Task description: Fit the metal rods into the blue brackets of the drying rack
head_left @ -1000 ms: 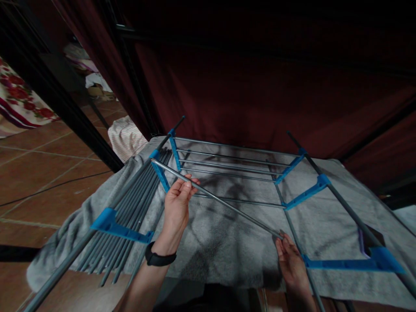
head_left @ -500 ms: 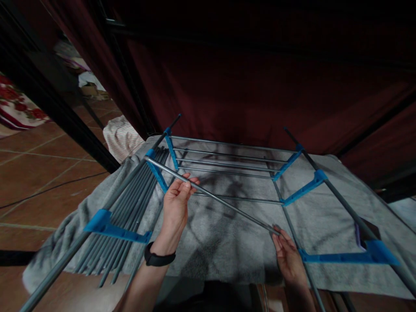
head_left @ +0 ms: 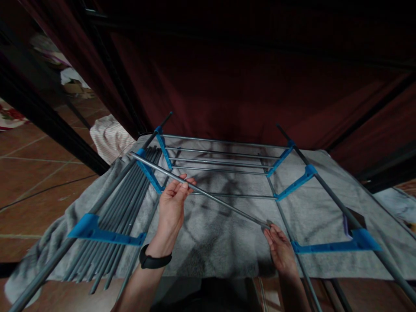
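I hold a thin grey metal rod (head_left: 221, 203) slanting across a half-built drying rack. My left hand (head_left: 172, 208), with a black wristband, pinches the rod near its upper left part. My right hand (head_left: 280, 247) grips the rod's lower right end, beside a grey side pole (head_left: 289, 242). The rack lies on a grey towel (head_left: 221, 242): two long dark poles with blue plastic brackets (head_left: 294, 186), and several thin rods fitted across at the far end (head_left: 224, 160).
A bundle of loose grey rods (head_left: 126, 208) lies on the towel at the left, by a blue bracket (head_left: 104, 234). Dark red curtains hang behind. Brown tiled floor (head_left: 35, 182) spreads to the left, with a striped cloth (head_left: 110, 138) there.
The view has drifted so everything sits slightly left and lower. Both hands keep their hold on the rod, which has shifted a little left with them.
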The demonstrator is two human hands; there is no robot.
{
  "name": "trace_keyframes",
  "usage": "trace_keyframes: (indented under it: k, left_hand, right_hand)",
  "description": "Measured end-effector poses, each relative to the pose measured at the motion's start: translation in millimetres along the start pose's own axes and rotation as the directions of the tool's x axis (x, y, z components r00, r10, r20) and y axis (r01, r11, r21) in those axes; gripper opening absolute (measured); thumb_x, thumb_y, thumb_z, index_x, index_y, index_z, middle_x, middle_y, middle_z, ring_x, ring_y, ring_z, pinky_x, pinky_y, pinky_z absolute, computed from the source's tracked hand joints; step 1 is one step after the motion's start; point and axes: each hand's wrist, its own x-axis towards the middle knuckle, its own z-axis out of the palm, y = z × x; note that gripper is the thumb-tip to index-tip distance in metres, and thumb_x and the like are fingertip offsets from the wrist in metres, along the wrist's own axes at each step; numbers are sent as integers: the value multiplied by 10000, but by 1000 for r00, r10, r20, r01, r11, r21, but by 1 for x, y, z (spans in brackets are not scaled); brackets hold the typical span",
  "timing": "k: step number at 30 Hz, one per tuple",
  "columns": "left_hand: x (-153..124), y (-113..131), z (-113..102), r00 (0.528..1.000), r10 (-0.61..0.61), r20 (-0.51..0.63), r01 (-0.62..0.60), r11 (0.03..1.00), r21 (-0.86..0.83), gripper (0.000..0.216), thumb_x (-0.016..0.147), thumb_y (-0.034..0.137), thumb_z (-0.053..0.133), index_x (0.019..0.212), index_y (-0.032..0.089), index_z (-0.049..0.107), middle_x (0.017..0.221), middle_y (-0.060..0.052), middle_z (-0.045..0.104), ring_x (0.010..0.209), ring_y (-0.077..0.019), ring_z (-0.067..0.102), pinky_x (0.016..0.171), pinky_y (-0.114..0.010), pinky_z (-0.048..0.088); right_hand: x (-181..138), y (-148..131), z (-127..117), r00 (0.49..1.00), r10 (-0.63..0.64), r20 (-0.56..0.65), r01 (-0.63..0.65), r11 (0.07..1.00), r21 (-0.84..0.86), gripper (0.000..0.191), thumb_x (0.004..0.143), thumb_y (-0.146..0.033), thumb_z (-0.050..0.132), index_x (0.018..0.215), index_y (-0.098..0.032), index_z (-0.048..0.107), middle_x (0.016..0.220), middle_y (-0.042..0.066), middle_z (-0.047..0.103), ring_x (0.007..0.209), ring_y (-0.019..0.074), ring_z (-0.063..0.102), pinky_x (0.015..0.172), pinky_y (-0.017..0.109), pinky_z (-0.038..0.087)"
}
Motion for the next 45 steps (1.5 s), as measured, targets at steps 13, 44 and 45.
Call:
trace_keyframes:
  k: [13,44,45]
  left_hand:
    - [-6,-4,7,998,-66,11,66,998,7,525,610,420,1037,1021,177,819,962,-84,824,918,-211,773,838,-313,590]
    - [-20,-13,11,989,-125,75,121,991,56,453,653,378,995,1026,181,831,939,-78,827,916,-205,760,907,-338,583]
    - [-21,-14,11,988,-132,75,128,990,57,455,651,377,996,1028,182,831,942,-78,827,921,-205,760,912,-339,581]
  right_hand:
    - [-19,-16,19,986,56,157,-27,983,-183,560,591,-562,1015,995,-231,813,890,12,791,831,205,759,836,335,644]
    - [-48,-25,61,911,104,399,102,881,-462,651,662,-881,802,735,-238,742,673,22,667,582,173,535,612,339,443]
    - [-48,-24,61,908,105,406,104,881,-462,651,667,-884,797,740,-240,742,678,21,668,586,174,537,616,340,444]
